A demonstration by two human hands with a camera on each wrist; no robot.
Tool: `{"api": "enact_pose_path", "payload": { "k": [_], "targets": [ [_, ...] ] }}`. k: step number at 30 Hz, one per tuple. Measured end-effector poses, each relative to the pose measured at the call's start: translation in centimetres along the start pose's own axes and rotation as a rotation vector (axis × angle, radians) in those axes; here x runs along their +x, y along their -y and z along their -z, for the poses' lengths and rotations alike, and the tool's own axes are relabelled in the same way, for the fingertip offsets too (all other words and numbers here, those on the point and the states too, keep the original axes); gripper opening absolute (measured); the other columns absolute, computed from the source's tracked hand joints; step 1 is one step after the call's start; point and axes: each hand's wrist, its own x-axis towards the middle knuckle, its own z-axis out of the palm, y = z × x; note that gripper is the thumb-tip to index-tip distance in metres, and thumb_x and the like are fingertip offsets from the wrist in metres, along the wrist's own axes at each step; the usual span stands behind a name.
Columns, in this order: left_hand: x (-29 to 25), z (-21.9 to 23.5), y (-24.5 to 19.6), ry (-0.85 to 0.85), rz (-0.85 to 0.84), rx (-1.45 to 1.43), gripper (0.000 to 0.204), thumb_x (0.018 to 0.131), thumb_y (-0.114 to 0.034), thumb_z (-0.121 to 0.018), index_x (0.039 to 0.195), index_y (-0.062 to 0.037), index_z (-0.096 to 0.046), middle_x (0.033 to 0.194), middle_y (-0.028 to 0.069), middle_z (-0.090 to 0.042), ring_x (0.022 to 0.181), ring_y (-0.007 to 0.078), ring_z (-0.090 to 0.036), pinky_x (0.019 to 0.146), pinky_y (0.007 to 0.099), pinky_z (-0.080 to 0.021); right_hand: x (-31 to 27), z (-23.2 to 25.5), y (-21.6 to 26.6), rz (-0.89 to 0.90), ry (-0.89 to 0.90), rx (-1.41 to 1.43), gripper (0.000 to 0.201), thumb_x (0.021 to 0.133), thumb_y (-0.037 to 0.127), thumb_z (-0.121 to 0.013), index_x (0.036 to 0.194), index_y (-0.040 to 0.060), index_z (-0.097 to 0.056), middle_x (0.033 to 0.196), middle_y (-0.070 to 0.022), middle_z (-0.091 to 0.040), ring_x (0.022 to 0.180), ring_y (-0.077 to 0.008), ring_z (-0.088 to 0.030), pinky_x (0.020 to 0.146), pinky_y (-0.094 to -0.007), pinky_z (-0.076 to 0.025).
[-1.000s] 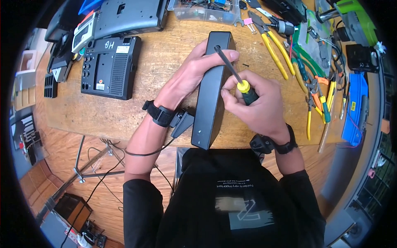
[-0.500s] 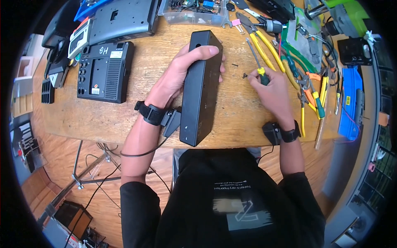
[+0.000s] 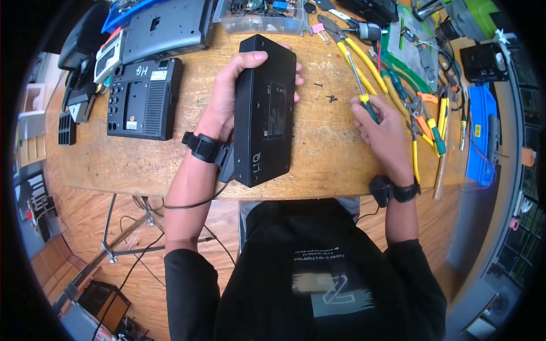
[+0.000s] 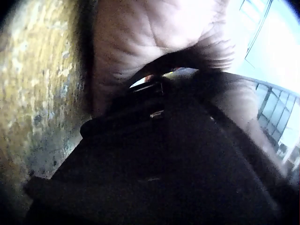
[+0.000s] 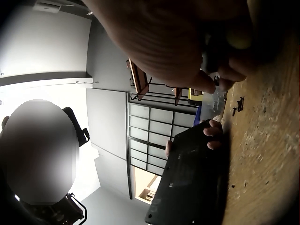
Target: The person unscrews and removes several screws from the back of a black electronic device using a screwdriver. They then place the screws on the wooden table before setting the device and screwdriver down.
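My left hand grips a black electronic device near its far end, thumb over the narrow side and fingertips showing past the far edge. The device stands tilted, its labelled face turned to the right, with HQ handwritten near the lower corner. Screw holes dot its edges. In the left wrist view the dark device fills the space below the palm. My right hand holds a screwdriver by its green and yellow handle, shaft pointing away over the pliers. Small black screws lie on the wood between the hands.
A second black device marked HQ lies at the left. Behind are a larger black panel and a clear parts box. Yellow-handled pliers and several tools crowd the right, beside a blue case.
The screwdriver has come off the device's narrow side and moved right with my right hand. My left hand has shifted the device left and rolled it, bringing its labelled face into view.
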Motion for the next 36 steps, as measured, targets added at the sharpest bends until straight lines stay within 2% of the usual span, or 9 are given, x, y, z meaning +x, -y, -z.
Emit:
{"api": "enact_pose_path", "payload": {
  "k": [3,6,10,16,17,20,23,26,36],
  "targets": [
    [0.1,0.0,0.0,0.007,-0.009,0.004,0.055,0.094,-0.039,-0.06,0.132,0.0006,-0.056,0.119,0.0216,-0.068,0.105,0.0301,-0.071,0.089,0.0431,-0.061,-1.5,1.7,0.2,-0.067,0.127,0.031,0.025,0.101,0.016,-0.069,0.117,-0.0025,-0.069,0.095,-0.001,-0.07,0.082,-0.0067,-0.062,0.074,-0.0247,-0.05],
    [0.0,-0.2,-0.2,0.004,-0.006,0.017,0.055,0.094,-0.039,-0.06,0.132,0.0007,-0.057,0.119,0.0215,-0.068,0.105,0.0303,-0.071,0.089,0.0432,-0.062,-3.6,2.1,0.9,0.062,0.11,0.004,0.028,0.099,0.01,-0.07,0.124,-0.0019,-0.068,0.108,-0.0059,-0.073,0.099,-0.0104,-0.066,0.088,-0.0268,-0.052],
    [0.0,-0.1,-0.1,0.01,-0.007,0.018,0.054,0.095,-0.04,-0.059,0.131,0.0005,-0.057,0.119,0.0214,-0.069,0.105,0.0304,-0.071,0.089,0.0429,-0.062,-5.5,4.0,2.2,0.088,0.116,-0.164,0.036,0.094,0.002,-0.072,0.129,0.0011,-0.068,0.119,-0.0086,-0.073,0.111,-0.0134,-0.066,0.097,-0.0292,-0.051],
    [0.2,0.4,0.2,0.026,-0.013,0.027,0.054,0.096,-0.041,-0.058,0.131,0.001,-0.058,0.119,0.0223,-0.069,0.104,0.0305,-0.072,0.09,0.0428,-0.062,-7.3,4.3,3.3,0.17,0.2,-0.207,0.026,0.089,0.002,-0.077,0.115,0.0009,-0.075,0.103,-0.0085,-0.078,0.095,-0.0131,-0.071,0.086,-0.0257,-0.053],
    [0.2,0.4,0.3,0.02,-0.008,0.024,0.054,0.096,-0.041,-0.058,0.131,0.0012,-0.058,0.119,0.0225,-0.069,0.104,0.0305,-0.072,0.09,0.0428,-0.062,-7.3,3.7,3.0,0.174,0.195,-0.181,0.021,0.09,0.003,-0.078,0.11,0.001,-0.076,0.094,-0.0073,-0.077,0.086,-0.0114,-0.071,0.077,-0.0253,-0.053],
    [0.1,0.3,0.3,0.023,-0.009,0.039,0.055,0.097,-0.041,-0.058,0.132,0.0015,-0.058,0.119,0.0225,-0.069,0.104,0.0303,-0.072,0.091,0.043,-0.061,-7.4,3.1,2.5,0.121,0.276,-0.231,0.019,0.09,0.005,-0.078,0.109,0.0017,-0.076,0.089,-0.0072,-0.076,0.079,-0.0098,-0.067,0.07,-0.0263,-0.05],
    [0.2,0.3,0.4,0.043,-0.022,0.055,0.056,0.097,-0.042,-0.058,0.132,0.0014,-0.057,0.119,0.0222,-0.069,0.103,0.0296,-0.072,0.091,0.0427,-0.061,-7.5,2.4,1.9,0.147,0.307,-0.204,0.016,0.091,0.008,-0.078,0.105,0.0023,-0.077,0.083,-0.0071,-0.073,0.073,-0.0098,-0.063,0.065,-0.027,-0.048],
    [0.1,0.4,0.5,0.047,-0.03,0.081,0.056,0.097,-0.043,-0.057,0.132,0.0014,-0.057,0.119,0.0218,-0.07,0.103,0.029,-0.072,0.091,0.0425,-0.061,-7.5,2.0,1.9,0.19,0.332,-0.205,0.014,0.091,0.009,-0.078,0.103,0.0025,-0.077,0.081,-0.0072,-0.072,0.07,-0.0103,-0.062,0.064,-0.0268,-0.047],
    [0.1,0.3,0.6,0.04,-0.056,0.121,0.056,0.097,-0.043,-0.056,0.131,0.0015,-0.057,0.117,0.0208,-0.07,0.1,0.0279,-0.072,0.088,0.0422,-0.061,-7.4,1.8,1.7,0.085,0.361,-0.177,0.012,0.093,0.01,-0.076,0.102,0.002,-0.076,0.078,-0.0061,-0.072,0.069,-0.0113,-0.064,0.064,-0.0268,-0.048]
  ]
}}
